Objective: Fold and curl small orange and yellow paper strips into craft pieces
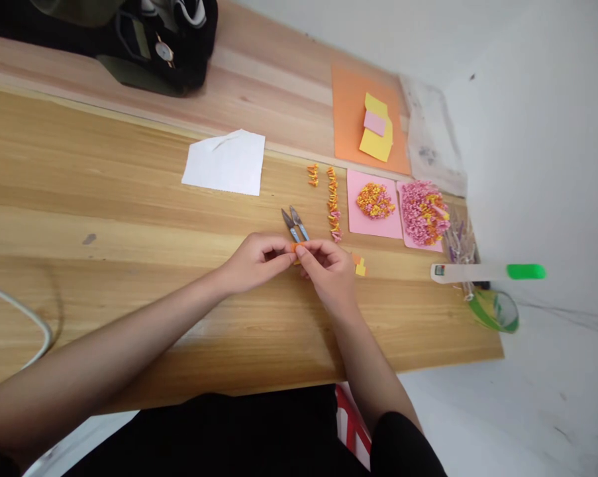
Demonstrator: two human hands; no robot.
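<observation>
Between the left grip [253, 264] and right grip [334, 277], both pinched closed on it at the fingertips, sits a small orange piece [297, 246], its long axis unclear, with snips [296, 216] just beyond on the surface [130, 225] and, well right, a green-ended bottle [472, 272] whose label [440, 270] is unreadable.

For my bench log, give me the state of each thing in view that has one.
Left hand: closed in a fingertip pinch
Right hand: likewise pinching
Orange piece: held between both hands, shape mostly hidden
Snips: blades open, handles partly hidden
White paper: lying spread out, creased near its far edge
Watch: dial showing
Mixed pink and orange pieces: heaped
</observation>
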